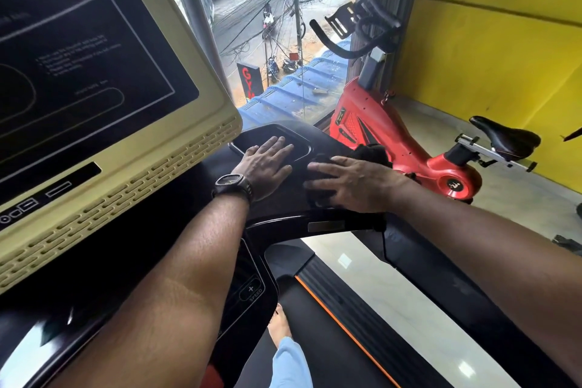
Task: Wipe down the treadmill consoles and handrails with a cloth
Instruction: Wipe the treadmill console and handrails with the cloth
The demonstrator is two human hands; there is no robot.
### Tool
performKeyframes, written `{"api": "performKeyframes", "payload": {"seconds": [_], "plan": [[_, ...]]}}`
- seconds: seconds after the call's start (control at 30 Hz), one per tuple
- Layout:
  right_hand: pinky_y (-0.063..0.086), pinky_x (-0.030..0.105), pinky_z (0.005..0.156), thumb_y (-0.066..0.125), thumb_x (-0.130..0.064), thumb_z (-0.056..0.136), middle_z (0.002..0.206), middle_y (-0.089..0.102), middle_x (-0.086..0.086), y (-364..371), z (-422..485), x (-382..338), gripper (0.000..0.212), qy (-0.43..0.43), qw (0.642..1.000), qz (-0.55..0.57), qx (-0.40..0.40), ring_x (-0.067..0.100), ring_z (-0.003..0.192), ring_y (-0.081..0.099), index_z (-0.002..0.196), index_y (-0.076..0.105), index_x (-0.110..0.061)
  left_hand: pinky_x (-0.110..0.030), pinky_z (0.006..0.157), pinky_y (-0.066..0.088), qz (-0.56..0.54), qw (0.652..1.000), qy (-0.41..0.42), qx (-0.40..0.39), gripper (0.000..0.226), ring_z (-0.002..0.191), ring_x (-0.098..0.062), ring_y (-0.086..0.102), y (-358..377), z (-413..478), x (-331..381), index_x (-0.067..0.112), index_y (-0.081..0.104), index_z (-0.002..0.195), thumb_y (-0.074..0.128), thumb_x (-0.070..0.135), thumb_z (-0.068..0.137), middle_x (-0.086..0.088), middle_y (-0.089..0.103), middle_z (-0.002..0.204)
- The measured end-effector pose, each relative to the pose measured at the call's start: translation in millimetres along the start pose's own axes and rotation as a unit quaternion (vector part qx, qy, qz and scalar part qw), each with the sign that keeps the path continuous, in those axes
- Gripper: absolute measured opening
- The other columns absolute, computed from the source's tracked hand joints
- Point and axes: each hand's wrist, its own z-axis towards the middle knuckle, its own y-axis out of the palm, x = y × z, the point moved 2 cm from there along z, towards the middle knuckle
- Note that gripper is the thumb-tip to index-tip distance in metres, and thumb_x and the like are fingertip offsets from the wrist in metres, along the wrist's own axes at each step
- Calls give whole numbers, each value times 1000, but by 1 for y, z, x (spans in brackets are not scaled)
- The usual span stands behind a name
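While my right hand (349, 181), fingers spread, presses the cloth (371, 151) flat, I brace w/ left hand (267, 164), fingers together, on console (283, 198); overlap strokes.

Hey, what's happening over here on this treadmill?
A person is cleaning the treadmill's console. The right hand presses a dark cloth flat against the console's black top, while the left hand, with a wristwatch on it, rests open beside it at the edge of a recessed tray. The big screen is to the left, a red exercise bike beyond.
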Motion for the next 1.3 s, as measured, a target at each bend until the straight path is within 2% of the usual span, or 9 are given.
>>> {"api": "performKeyframes", "payload": {"seconds": [0.13, 0.23, 0.37, 0.5, 0.63, 0.8, 1.0, 1.2, 1.3], "plan": [[40, 44, 114, 34, -34, 99, 130, 68, -16, 11, 24, 8, 45, -121, 992, -33, -29, 21, 142, 47, 114, 76, -33, -42, 122, 12, 1, 1000, 1, 0, 57, 155, -15, 5, 0, 0, 0, 28, 23, 158, 36, 43, 105, 1, 13, 168], [21, 51, 124, 46, -33, 101, 136, 64, -16, 20, 35, 8, 35, -153, 981, -108, -60, 14, 150, 34, 125, 71, -31, -42, 122, 13, -3, 1000, 3, 6, 57, 154, -14, 5, 0, 0, 0, 29, 24, 158, 38, 44, 105, 1, 12, 168], [18, 54, 125, 57, -30, 99, 149, 55, -6, 24, 48, -2, 32, -144, 972, -133, -132, 14, 154, 23, 128, 70, -25, -42, 122, 13, -8, 1000, 0, 9, 58, 154, -15, 6, 2, 1, -2, 29, 23, 158, 38, 45, 104, 1, 12, 168], [-5, 57, 123, 43, -26, 106, 166, 28, 1, 29, 53, -7, 45, -123, 963, -178, -161, 15, 157, 2, 150, 48, -18, -42, 122, 14, -11, 1000, 1, 10, 58, 154, -15, 7, 1, 1, -1, 28, 24, 158, 38, 45, 104, 0, 13, 168], [-14, 60, 116, 37, -25, 108, 169, 17, 3, 24, 52, -11, 52, -118, 950, -217, -190, 16, 157, -8, 158, 32, -15, -41, 121, 15, -13, 1000, 3, 13, 59, 154, -16, 7, 0, 1, -2, 28, 24, 158, 39, 45, 104, -1, 14, 167], [0, 63, 121, 38, -26, 108, 170, 16, -1, 22, 47, -14, 54, -108, 946, -235, -198, 19, 157, -11, 160, 26, -14, -41, 122, 15, -30, 999, 0, 19, 65, 154, -14, 7, 0, 0, -4, 27, 18, 159, 41, 47, 102, 1, 13, 168], [29, 65, 111, 40, -23, 107, 167, 24, -5, 14, 36, -17, 45, -58, 968, -186, -156, 27, 157, -4, 152, 46, -18, -42, 122, 16, -45, 999, -6, 26, 67, 154, -12, 7, -2, -1, -4, 27, 17, 160, 45, 46, 101, 3, 13, 168], [45, 59, 91, 48, -27, 99, 158, 42, -9, 8, 17, -14, 39, 71, 987, -143, -30, 33, 152, 27, 134, 64, -33, -41, 122, 15, -45, 999, -3, 25, 67, 154, -12, 6, -2, -1, -3, 26, 19, 159, 45, 46, 101, 2, 12, 168], [46, 57, 88, 39, -34, 100, 156, 47, -4, 4, 3, -5, 42, 241, 969, -50, 22, 39, 144, 39, 136, 60, -39, -39, 122, 14, -43, 999, -5, 22, 66, 154, -11, 5, -2, 0, -3, 27, 20, 159, 46, 46, 101, 3, 12, 168]]}}
